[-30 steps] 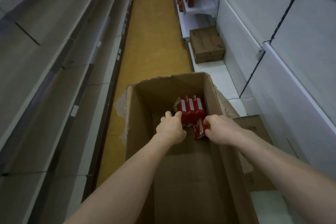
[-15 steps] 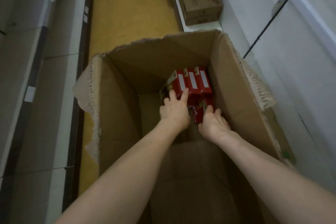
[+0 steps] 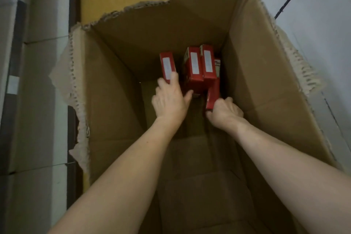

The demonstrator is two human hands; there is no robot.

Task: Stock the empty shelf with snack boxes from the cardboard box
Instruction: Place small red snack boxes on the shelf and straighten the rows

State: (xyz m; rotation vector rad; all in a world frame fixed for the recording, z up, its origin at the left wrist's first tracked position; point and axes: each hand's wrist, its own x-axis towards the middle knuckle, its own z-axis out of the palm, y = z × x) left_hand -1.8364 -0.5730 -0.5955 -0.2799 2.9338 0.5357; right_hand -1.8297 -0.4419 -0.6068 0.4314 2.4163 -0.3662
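Snack boxes (image 3: 193, 66): seem light, stiff, crushable; best pinched across narrow sides. Left hand (image 3: 171, 100) spread, touching leftmost box (image 3: 167, 66); right hand (image 3: 226, 112) curled round lowest box (image 3: 212, 95).

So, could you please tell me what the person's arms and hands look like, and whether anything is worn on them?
The left forearm and right forearm are bare to the picture's edge, with no sleeve in view. The left hand and right hand wear no gloves, and no watch, bracelet or ring shows, though the light is dim and some fingers are hidden.
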